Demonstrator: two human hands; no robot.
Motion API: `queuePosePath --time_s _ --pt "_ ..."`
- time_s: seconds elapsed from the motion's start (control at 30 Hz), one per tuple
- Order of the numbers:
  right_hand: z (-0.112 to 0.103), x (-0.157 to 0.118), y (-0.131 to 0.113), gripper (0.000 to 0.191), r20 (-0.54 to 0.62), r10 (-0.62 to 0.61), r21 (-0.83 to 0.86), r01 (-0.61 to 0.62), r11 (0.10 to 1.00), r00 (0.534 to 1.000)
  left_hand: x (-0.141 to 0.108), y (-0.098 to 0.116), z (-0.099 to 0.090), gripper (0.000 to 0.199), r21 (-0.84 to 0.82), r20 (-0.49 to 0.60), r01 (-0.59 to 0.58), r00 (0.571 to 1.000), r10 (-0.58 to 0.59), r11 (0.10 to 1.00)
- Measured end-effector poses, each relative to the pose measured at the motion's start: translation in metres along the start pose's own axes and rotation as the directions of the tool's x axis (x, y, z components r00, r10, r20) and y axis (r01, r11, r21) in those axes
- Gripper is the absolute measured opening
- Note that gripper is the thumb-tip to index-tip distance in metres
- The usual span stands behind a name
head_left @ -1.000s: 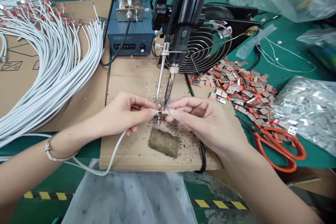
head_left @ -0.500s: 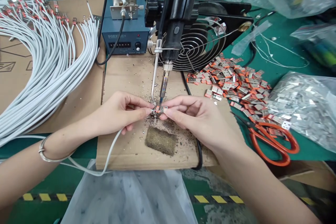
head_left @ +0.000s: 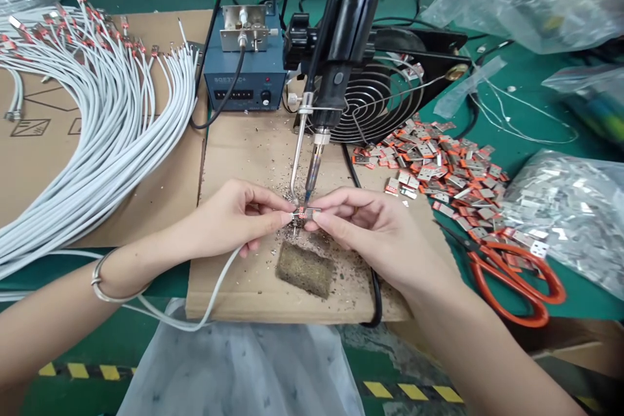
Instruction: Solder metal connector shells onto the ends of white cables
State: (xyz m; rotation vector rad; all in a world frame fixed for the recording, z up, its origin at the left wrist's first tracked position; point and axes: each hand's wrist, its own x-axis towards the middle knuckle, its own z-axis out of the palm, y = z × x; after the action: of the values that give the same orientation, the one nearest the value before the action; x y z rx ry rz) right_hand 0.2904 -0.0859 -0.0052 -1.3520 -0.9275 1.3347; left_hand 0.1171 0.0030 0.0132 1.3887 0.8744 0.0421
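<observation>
My left hand (head_left: 244, 218) pinches the end of a white cable (head_left: 220, 283), which hangs below the fingers and runs off to the left under the wrist. Between finger and thumb of my right hand (head_left: 365, 221) is a small metal and orange USB connector (head_left: 307, 213). Cable end and connector meet under the tip of a mounted soldering iron (head_left: 312, 172); whether the tip touches them is too small to tell. A thin metal solder feed tube (head_left: 297, 156) comes down beside the iron. Just below the hands lies a brown sponge (head_left: 305, 269) among dark solder crumbs.
A blue control box (head_left: 244, 75) and a round fan (head_left: 363, 101) stand behind. Bundled white cables (head_left: 97, 143) lie left. On the right are piled USB connectors (head_left: 439, 162), orange-handled scissors (head_left: 517, 279) and a plastic bag of metal parts (head_left: 565, 221).
The whole view has shifted, so everything appears slightly lower and further right. Both hands keep the same pinch on cable and connector beneath the iron.
</observation>
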Motion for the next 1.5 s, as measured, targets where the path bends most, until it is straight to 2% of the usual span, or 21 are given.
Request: queuePosePath --time_s 0.27,0.5,0.73,1.3,1.5 --pt "0.0024 -0.0008 -0.0022 0.009 -0.014 -0.012 -0.042 0.012 0.999 1.0 -0.0025 -0.0001 0.0009 0.016 -0.032 0.005 0.001 1.0 -0.001 0.999" --pt "0.0007 -0.0017 -0.0021 0.008 0.005 0.007 -0.011 -0.007 1.0 1.0 -0.0031 -0.0009 0.0022 0.009 -0.052 0.011 -0.041 0.999 0.042 0.998" --pt "0.0025 -0.0008 -0.0025 0.01 0.003 0.006 0.021 -0.006 1.0 1.0 -0.0016 0.0015 0.001 0.01 -0.045 -0.02 -0.033 0.999 0.033 0.998" --pt "0.0018 -0.0008 -0.0052 0.014 -0.005 0.009 -0.032 -0.009 0.999 1.0 0.0008 0.0023 0.0013 0.01 -0.065 -0.04 -0.025 0.999 0.023 0.998" --pt "-0.0027 -0.0015 -0.0028 0.016 -0.003 0.015 -0.061 -0.015 0.998 1.0 0.0045 0.0023 0.0023 0.012 -0.05 0.009 -0.012 1.0 0.012 0.999"
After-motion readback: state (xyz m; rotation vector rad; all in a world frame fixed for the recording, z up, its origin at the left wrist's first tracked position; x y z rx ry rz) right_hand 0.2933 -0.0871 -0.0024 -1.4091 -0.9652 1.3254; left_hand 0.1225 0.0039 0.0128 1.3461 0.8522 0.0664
